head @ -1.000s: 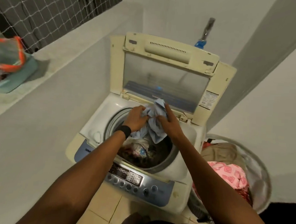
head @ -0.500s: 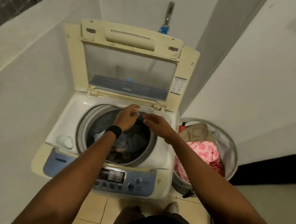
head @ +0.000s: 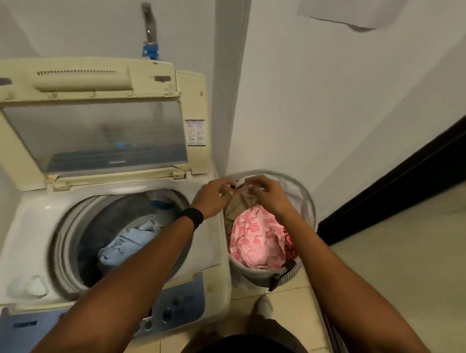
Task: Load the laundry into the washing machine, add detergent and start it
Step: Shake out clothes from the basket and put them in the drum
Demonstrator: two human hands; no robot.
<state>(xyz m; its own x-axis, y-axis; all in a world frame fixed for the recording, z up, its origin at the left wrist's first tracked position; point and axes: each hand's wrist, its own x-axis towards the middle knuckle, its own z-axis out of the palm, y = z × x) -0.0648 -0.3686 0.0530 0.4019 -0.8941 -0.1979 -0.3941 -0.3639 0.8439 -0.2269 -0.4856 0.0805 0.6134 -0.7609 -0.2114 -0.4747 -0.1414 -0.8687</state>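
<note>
Both hands are over the laundry basket (head: 310,207), close together but not touching. The left hand (head: 213,195) and right hand (head: 268,195) have their fingers curled in on a small white-and-red cloth (head: 239,186) at the far side of the pile, pinching it from either side. It's a bit blurry right there, so the exact grip is hard to make out. There's a black wristband (head: 193,217) on the left wrist, and that forearm crosses over the front right corner of the washing machine (head: 214,256).

Under the hands the basket holds a tan garment (head: 241,203), and nearer the person a pink patterned garment (head: 255,237) sits on top of the heap. The basket stands on the tiled floor just beside the machine, on its right, tucked into the wall corner.

The machine's a top loader with its lid (head: 96,82) standing upright and open. Down in the drum a light blue garment (head: 131,241) lies on darker laundry. The blue control panel (head: 176,305) runs along the front edge, partly hidden by the left arm. A tap (head: 149,50) with a blue fitting is on the wall behind the lid. One foot (head: 264,305) shows on the tiles in front of the basket.
</note>
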